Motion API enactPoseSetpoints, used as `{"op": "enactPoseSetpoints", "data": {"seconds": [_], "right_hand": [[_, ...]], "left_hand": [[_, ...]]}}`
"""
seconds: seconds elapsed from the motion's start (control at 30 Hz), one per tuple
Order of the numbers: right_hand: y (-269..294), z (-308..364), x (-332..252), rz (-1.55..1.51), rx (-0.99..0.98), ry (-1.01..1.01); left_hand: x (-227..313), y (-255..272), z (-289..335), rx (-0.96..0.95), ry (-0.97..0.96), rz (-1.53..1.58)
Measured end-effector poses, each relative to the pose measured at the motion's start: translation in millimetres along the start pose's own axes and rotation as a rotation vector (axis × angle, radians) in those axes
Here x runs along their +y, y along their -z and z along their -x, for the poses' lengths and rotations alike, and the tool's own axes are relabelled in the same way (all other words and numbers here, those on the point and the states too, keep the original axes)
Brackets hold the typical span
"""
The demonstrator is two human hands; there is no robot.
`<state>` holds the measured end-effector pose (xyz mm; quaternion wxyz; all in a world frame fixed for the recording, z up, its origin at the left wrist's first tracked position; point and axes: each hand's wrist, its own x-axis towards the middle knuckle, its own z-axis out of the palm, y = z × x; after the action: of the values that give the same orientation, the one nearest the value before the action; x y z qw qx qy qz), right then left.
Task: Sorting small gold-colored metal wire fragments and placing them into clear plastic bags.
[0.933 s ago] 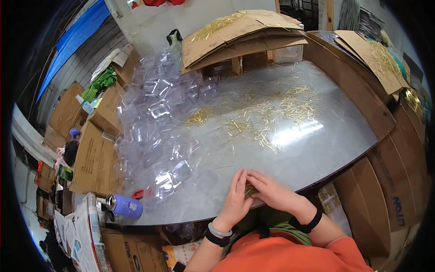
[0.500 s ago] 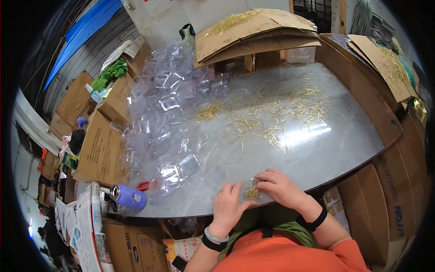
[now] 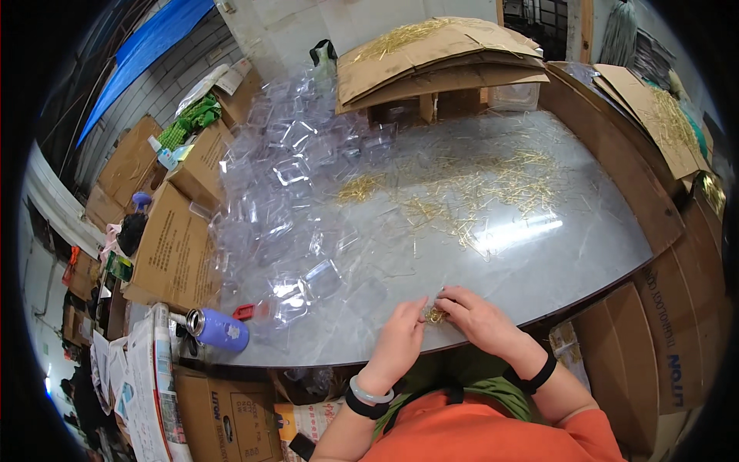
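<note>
At the front edge of the grey table, a small bunch of gold wire pieces sits between my two hands. My left hand closes on it from the left, fingers pressed together and their tips at the bunch. From the right, the bent fingers of my right hand hold its other side. The fingers partly hide the bunch; whether clear plastic surrounds it I cannot make out. More gold wire pieces lie scattered over the middle and far right of the table, with a small heap further left.
Many clear plastic boxes cover the table's left side. A purple bottle and a red object are at the near left. Cardboard sheets form a raised shelf at the back. Cardboard walls border the right side.
My left hand has moved right and closed in, its fingers now together at the gold wire bunch. My right fingers have drawn in, hiding more of the bunch.
</note>
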<state>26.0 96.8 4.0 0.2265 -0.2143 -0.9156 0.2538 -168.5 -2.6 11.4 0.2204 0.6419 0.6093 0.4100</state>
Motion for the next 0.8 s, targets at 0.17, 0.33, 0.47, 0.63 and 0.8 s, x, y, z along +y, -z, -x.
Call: {"op": "enactPoseSetpoints", "data": {"seconds": [0.17,0.33,0.47,0.63,0.8], "right_hand": [[-3.8,-2.0,-0.7,0.182,0.158,0.051],[-4.1,-2.5,0.8,0.24,0.135,0.012],[-2.2,0.3,-2.2,0.166,0.094,-0.052],[-0.1,1.8,3.7,0.005,0.077,-0.019],[-4.3,10.4,17.7,-0.491,0.417,-0.219]], "left_hand": [[4.3,-2.2,10.0,0.037,0.089,0.127],[6.2,-14.3,3.6,0.047,0.103,0.019],[-1.0,-26.2,0.0,0.081,0.056,0.132],[13.4,-22.8,2.0,0.079,0.006,-0.133],[6.2,-28.0,-6.0,-0.04,-0.142,-0.322]]}}
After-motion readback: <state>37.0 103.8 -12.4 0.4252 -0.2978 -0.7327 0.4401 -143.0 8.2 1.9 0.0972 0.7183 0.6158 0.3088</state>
